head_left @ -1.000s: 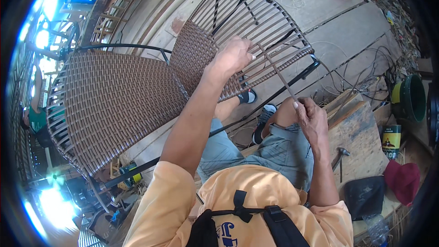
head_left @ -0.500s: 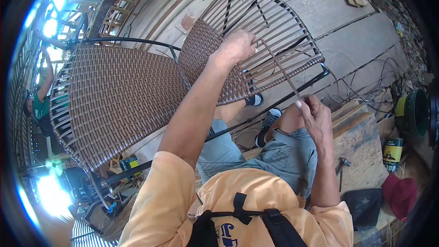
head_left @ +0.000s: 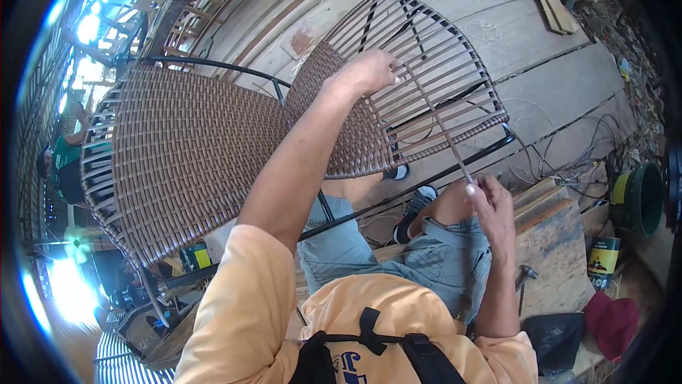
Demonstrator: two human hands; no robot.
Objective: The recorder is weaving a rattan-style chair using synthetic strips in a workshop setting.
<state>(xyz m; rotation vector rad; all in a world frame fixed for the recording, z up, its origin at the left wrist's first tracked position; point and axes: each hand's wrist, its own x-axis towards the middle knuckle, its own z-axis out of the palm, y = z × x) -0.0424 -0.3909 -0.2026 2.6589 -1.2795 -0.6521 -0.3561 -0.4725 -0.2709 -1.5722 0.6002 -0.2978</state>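
A brown woven chair (head_left: 192, 149) stands before me, its back to the left. Close weave covers the inner part of its seat (head_left: 327, 85), while bare parallel strands (head_left: 455, 71) span the outer part. My left hand (head_left: 369, 71) rests over the seat where weave meets strands. Its fingers are curled closed, and what they grip is hidden. A thin brown weaving strip (head_left: 439, 120) runs from beside those fingertips across the bare strands. My right hand (head_left: 491, 203) pinches the strip's near end between thumb and fingers, above my right knee.
A black metal frame bar (head_left: 419, 181) runs below the seat. At the right are a wooden board (head_left: 554, 256), a hammer (head_left: 526, 274), a can (head_left: 602, 262), a dark green bucket (head_left: 643, 199) and a maroon cap (head_left: 612, 326). Another person (head_left: 67, 164) is beyond the chair back.
The view has shifted slightly, so the chair sits lower in it. Both hands keep their holds, and the strip stays stretched between them. The other person's raised arm no longer shows clearly.
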